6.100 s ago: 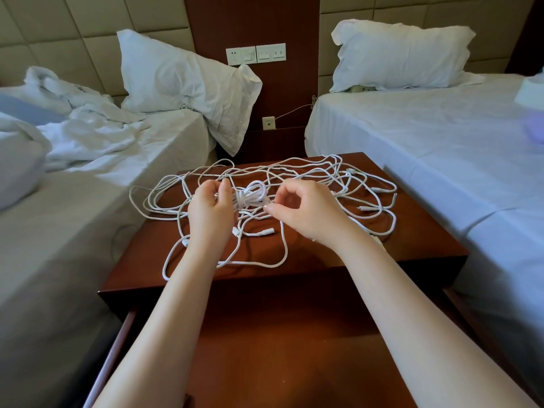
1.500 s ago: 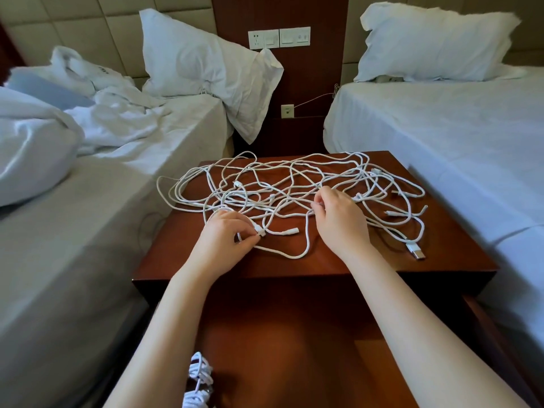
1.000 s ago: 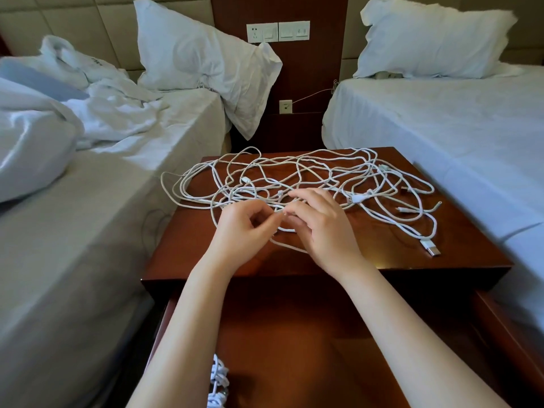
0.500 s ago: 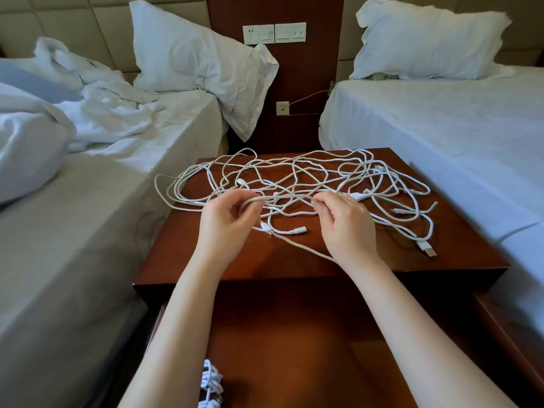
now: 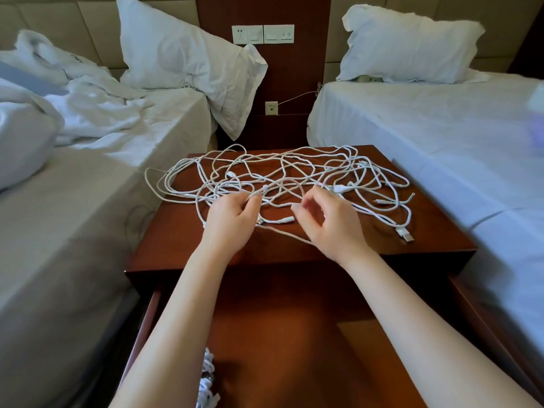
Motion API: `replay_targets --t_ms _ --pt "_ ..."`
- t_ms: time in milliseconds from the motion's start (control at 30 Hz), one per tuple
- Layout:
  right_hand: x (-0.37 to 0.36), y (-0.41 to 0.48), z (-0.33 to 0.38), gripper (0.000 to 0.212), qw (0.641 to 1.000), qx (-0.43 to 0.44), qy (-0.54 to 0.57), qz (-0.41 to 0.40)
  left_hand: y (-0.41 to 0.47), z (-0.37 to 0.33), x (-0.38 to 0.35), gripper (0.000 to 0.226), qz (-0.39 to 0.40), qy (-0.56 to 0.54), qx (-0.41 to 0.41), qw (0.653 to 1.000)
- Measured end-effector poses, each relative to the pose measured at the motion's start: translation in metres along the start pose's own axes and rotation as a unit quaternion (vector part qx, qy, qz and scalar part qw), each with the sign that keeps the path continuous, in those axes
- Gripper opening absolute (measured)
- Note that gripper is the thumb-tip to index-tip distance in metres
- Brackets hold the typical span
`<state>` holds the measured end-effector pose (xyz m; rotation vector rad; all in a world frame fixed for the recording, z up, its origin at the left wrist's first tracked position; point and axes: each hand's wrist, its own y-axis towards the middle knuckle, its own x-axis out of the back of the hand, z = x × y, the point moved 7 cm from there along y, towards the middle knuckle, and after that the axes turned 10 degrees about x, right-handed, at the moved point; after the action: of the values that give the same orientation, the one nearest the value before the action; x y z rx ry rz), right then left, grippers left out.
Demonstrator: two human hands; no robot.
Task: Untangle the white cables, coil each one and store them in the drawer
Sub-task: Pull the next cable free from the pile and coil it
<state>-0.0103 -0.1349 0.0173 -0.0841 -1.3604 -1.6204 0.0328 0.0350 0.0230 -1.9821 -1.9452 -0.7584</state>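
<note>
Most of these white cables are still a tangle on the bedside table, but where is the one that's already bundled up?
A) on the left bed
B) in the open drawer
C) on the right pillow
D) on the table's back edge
B: a bundled white cable lies in the open drawer near its left side, while the tangle is spread over the table top.

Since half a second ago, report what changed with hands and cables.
The hands drew closer; the right hand seems to have let go, but it is blurred. The left hand still pinches the cables. The tangle and the coil in the drawer stayed put.
</note>
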Motion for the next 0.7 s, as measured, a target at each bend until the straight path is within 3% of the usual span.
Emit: replay_targets --t_ms 67,133,267,400,500,700 --pt "-0.01 -0.006 0.014 0.025 0.995 0.051 -0.016 0.088 0.0 -0.003 0.003 0.043 -0.02 0.01 -0.001 1.0" --pt "-0.018 -0.009 0.022 0.02 0.988 0.086 -0.037 0.126 -0.001 -0.007 0.005 0.04 -0.031 0.016 -0.006 0.999" --pt "-0.023 -0.006 0.027 0.014 0.987 0.116 -0.046 0.1 0.001 -0.009 0.004 0.025 -0.018 0.006 -0.013 1.0" --pt "-0.017 0.008 0.026 0.013 0.99 0.107 -0.069 0.052 0.01 0.001 0.011 0.028 -0.042 0.045 -0.007 0.998" --pt "-0.019 0.01 0.017 0.015 0.995 0.051 -0.025 0.086 0.011 0.009 0.011 0.031 -0.035 0.064 0.022 0.997" --pt "-0.024 0.007 0.009 0.016 0.994 0.025 -0.027 0.099 0.005 0.002 0.001 0.031 -0.009 0.071 0.007 0.997"
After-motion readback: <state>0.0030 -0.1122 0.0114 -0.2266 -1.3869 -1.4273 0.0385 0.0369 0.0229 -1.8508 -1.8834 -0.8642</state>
